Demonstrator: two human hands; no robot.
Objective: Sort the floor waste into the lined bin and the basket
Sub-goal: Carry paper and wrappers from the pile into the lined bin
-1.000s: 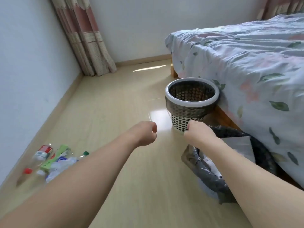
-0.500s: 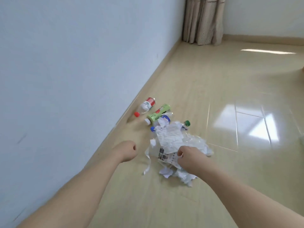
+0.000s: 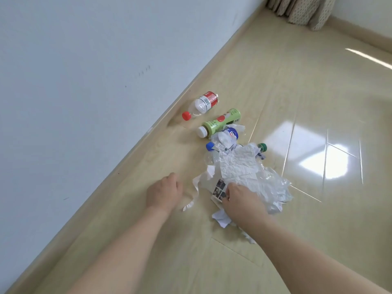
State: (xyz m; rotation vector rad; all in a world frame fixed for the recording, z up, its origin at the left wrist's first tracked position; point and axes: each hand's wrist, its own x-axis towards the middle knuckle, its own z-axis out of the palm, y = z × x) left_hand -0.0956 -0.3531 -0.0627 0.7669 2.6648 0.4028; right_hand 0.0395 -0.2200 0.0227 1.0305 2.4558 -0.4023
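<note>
A heap of waste lies on the floor near the wall: crumpled white paper (image 3: 237, 164), clear plastic wrap (image 3: 273, 185), a printed scrap (image 3: 219, 188) and a thin paper strip (image 3: 194, 196). Behind it lie a red-capped clear bottle (image 3: 203, 105), a green bottle (image 3: 221, 122) and a crushed blue-capped bottle (image 3: 230, 134). My right hand (image 3: 241, 201) is on the near edge of the heap, fingers curled onto the printed scrap. My left hand (image 3: 164, 193) hovers left of the strip, loosely curled and holding nothing. Neither the bin nor the basket is in view.
A pale wall with a wooden skirting board (image 3: 131, 149) runs along the left. A curtain (image 3: 303, 9) hangs at the far corner. Glossy tiled floor (image 3: 318, 145) stretches to the right of the heap.
My view swung from the basket and lined bin by the bed to the waste heap by the wall. Both hands came down to the heap, and the right hand settled on the papers.
</note>
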